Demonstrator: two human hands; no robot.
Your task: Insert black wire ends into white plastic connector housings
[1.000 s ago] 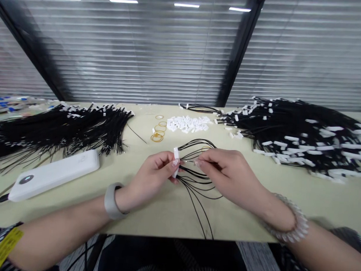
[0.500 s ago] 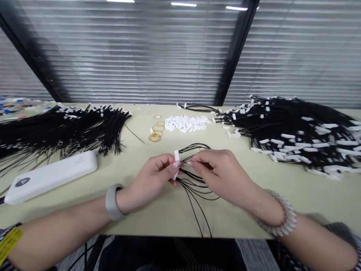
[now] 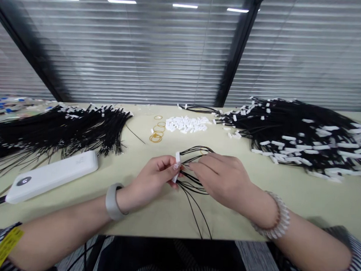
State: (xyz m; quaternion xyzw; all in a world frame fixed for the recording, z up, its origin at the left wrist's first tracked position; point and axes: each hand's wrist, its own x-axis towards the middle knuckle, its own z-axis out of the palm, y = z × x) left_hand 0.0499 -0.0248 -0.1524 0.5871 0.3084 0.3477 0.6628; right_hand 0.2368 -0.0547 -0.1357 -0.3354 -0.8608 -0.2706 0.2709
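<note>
Pinched between thumb and fingers of my left hand (image 3: pixel 157 174) is a white connector housing (image 3: pixel 177 157), held upright over the table. Several black wires (image 3: pixel 193 187) run out of its right side, and two longer ends hang down to the table's front edge. My right hand (image 3: pixel 223 178) is closed just right of the housing, its fingertips curled at the wires. Those fingers hide most of what they grip, which looks like one of the black wires close to the housing.
White connector pieces (image 3: pixel 186 124) lie in a heap beyond my hands, with yellow rubber bands (image 3: pixel 156 138) beside them. Black wire bundles lie at left (image 3: pixel 62 127) and right (image 3: pixel 287 123), the right ones with white connectors. A white power bank (image 3: pixel 53 176) rests at left.
My right hand has turned over a little, its back now more toward me and its fingertips more hidden. The left hand keeps its hold on the connector housing.
</note>
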